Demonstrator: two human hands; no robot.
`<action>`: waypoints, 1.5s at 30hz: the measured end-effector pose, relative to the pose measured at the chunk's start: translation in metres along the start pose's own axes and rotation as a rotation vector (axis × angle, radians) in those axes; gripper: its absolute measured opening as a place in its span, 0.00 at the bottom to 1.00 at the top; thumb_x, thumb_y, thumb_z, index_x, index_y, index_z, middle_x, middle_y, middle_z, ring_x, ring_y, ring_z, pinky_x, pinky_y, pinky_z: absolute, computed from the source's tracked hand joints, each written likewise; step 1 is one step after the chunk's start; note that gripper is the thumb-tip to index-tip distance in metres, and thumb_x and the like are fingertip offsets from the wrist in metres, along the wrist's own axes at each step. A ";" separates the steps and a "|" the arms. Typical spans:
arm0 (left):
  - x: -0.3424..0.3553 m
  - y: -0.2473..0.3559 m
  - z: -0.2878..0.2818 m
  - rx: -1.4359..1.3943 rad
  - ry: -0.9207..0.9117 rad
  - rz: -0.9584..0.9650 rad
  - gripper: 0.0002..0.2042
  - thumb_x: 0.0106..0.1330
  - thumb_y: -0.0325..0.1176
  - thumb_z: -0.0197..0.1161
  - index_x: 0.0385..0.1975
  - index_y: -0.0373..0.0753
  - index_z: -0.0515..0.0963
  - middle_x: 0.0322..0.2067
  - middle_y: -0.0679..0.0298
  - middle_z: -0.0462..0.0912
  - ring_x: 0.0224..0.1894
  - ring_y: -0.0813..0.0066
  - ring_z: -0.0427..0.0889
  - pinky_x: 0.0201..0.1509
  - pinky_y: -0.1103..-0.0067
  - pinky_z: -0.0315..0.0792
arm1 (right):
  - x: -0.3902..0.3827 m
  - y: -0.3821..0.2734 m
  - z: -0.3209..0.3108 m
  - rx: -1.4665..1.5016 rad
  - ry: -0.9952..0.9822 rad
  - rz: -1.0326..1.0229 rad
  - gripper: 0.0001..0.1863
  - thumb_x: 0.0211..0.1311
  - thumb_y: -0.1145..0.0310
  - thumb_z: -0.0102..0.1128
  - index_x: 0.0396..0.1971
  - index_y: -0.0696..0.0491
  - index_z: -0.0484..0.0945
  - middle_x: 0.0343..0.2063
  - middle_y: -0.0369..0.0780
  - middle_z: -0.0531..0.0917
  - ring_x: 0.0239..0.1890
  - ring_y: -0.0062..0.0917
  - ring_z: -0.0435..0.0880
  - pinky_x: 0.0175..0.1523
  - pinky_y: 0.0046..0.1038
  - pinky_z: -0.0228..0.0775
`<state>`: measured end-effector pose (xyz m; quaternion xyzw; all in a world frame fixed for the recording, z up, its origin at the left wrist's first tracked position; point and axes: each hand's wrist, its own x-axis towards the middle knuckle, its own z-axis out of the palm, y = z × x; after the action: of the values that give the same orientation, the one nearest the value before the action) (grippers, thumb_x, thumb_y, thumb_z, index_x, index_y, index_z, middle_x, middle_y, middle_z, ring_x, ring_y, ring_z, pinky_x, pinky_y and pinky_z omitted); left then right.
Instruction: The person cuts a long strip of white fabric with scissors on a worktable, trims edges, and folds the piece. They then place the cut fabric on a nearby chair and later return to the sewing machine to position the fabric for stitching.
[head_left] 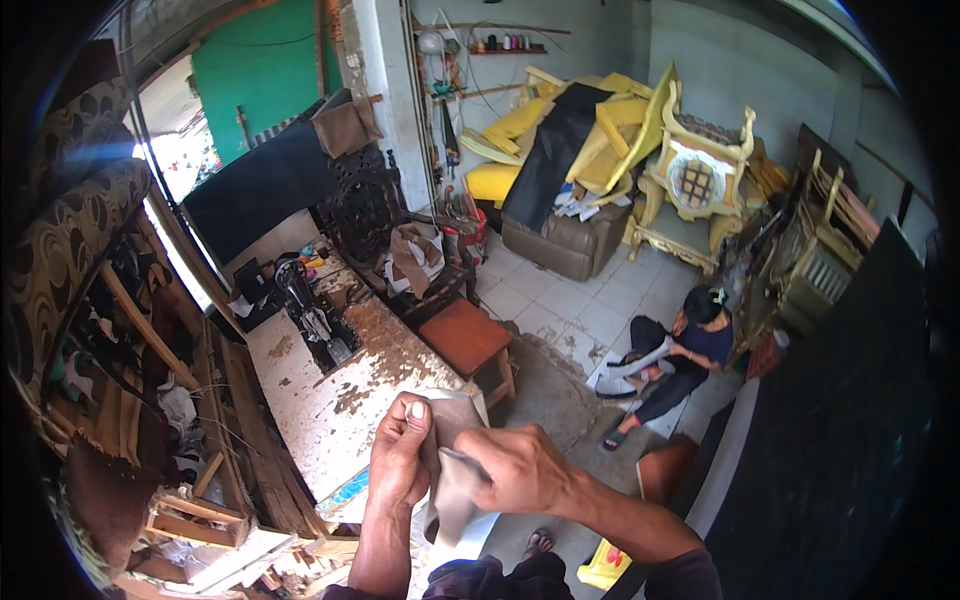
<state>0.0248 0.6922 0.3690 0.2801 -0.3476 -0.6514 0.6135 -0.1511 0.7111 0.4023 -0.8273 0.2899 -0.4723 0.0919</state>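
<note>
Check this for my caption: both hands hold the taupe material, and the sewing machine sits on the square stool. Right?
No: the head view shows the sewing machine on the worn white table, not the square stool. The left hand and right hand do hold the taupe material.

A piece of pliable material point(453, 500), grey-brown — folded over and creased — is held up near six o'clock, its length running roughly twelve to six.
</note>
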 end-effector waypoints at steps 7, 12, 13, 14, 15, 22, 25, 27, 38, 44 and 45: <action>0.024 -0.012 0.052 -0.071 0.011 0.064 0.09 0.82 0.39 0.56 0.45 0.41 0.76 0.36 0.69 0.80 0.37 0.84 0.76 0.42 0.82 0.73 | 0.053 0.059 -0.049 -0.033 0.010 -0.038 0.09 0.62 0.67 0.73 0.28 0.51 0.80 0.19 0.36 0.80 0.20 0.30 0.84 0.24 0.33 0.74; 0.047 -0.018 0.062 0.349 0.002 0.238 0.20 0.75 0.36 0.66 0.60 0.38 0.69 0.43 0.68 0.79 0.45 0.82 0.76 0.51 0.80 0.72 | 0.078 0.105 -0.053 0.051 -0.049 -0.083 0.07 0.60 0.69 0.74 0.32 0.51 0.81 0.22 0.36 0.83 0.23 0.31 0.87 0.27 0.33 0.76; 0.055 -0.020 0.064 0.405 0.020 0.237 0.22 0.74 0.33 0.68 0.61 0.37 0.68 0.44 0.67 0.79 0.46 0.81 0.77 0.52 0.79 0.73 | 0.085 0.120 -0.053 0.099 -0.063 -0.079 0.07 0.60 0.70 0.74 0.33 0.51 0.82 0.23 0.37 0.84 0.24 0.32 0.87 0.27 0.33 0.77; 0.066 -0.023 0.066 0.397 0.039 0.233 0.22 0.73 0.33 0.69 0.61 0.36 0.68 0.45 0.66 0.80 0.47 0.80 0.77 0.53 0.78 0.73 | 0.092 0.135 -0.053 0.168 -0.107 -0.087 0.07 0.60 0.71 0.73 0.35 0.51 0.82 0.26 0.38 0.86 0.27 0.32 0.88 0.29 0.33 0.78; 0.075 -0.026 0.068 0.386 0.073 0.201 0.23 0.72 0.33 0.70 0.61 0.36 0.67 0.45 0.65 0.80 0.47 0.80 0.77 0.54 0.77 0.73 | 0.097 0.150 -0.055 0.184 -0.150 -0.085 0.07 0.59 0.72 0.73 0.36 0.53 0.83 0.28 0.39 0.86 0.28 0.32 0.89 0.31 0.33 0.79; 0.159 -0.037 0.099 0.498 0.197 0.297 0.21 0.72 0.34 0.70 0.58 0.36 0.70 0.42 0.65 0.82 0.45 0.80 0.79 0.52 0.79 0.74 | 0.148 0.236 -0.067 0.249 -0.181 -0.175 0.10 0.59 0.74 0.74 0.39 0.53 0.82 0.30 0.39 0.86 0.30 0.31 0.89 0.31 0.32 0.81; 0.194 -0.040 0.113 0.620 0.304 0.310 0.14 0.76 0.34 0.66 0.54 0.36 0.74 0.37 0.64 0.83 0.43 0.78 0.80 0.50 0.77 0.75 | 0.168 0.262 -0.073 0.174 -0.082 -0.196 0.12 0.60 0.73 0.74 0.43 0.54 0.82 0.40 0.43 0.87 0.36 0.32 0.90 0.35 0.31 0.83; 0.213 -0.042 0.117 0.709 0.355 0.342 0.11 0.77 0.33 0.63 0.52 0.35 0.74 0.38 0.63 0.84 0.43 0.79 0.80 0.48 0.77 0.76 | 0.179 0.284 -0.075 0.290 -0.155 -0.139 0.17 0.58 0.73 0.76 0.47 0.57 0.82 0.45 0.44 0.85 0.40 0.35 0.90 0.41 0.31 0.84; 0.297 -0.103 0.120 1.142 0.774 0.514 0.16 0.63 0.33 0.76 0.50 0.39 0.84 0.55 0.51 0.80 0.54 0.56 0.83 0.52 0.69 0.77 | 0.235 0.410 -0.055 0.303 -0.450 -0.432 0.07 0.55 0.67 0.76 0.33 0.51 0.88 0.23 0.34 0.85 0.28 0.28 0.83 0.36 0.32 0.74; 0.319 -0.133 0.118 0.898 1.169 0.247 0.11 0.69 0.28 0.67 0.49 0.35 0.85 0.35 0.52 0.88 0.38 0.63 0.89 0.47 0.71 0.79 | 0.286 0.432 -0.024 0.574 -0.498 -0.611 0.07 0.53 0.67 0.78 0.31 0.50 0.89 0.24 0.34 0.86 0.37 0.27 0.84 0.59 0.38 0.68; 0.320 -0.135 0.117 0.912 1.205 0.310 0.11 0.70 0.28 0.66 0.49 0.35 0.85 0.34 0.52 0.88 0.38 0.65 0.88 0.46 0.71 0.79 | 0.292 0.433 -0.016 0.600 -0.508 -0.645 0.08 0.53 0.67 0.78 0.32 0.50 0.89 0.25 0.34 0.86 0.38 0.27 0.84 0.61 0.39 0.67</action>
<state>-0.1784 0.3877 0.3510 0.7596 -0.2228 -0.0855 0.6050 -0.2217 0.1950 0.4395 -0.9006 -0.1603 -0.3231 0.2425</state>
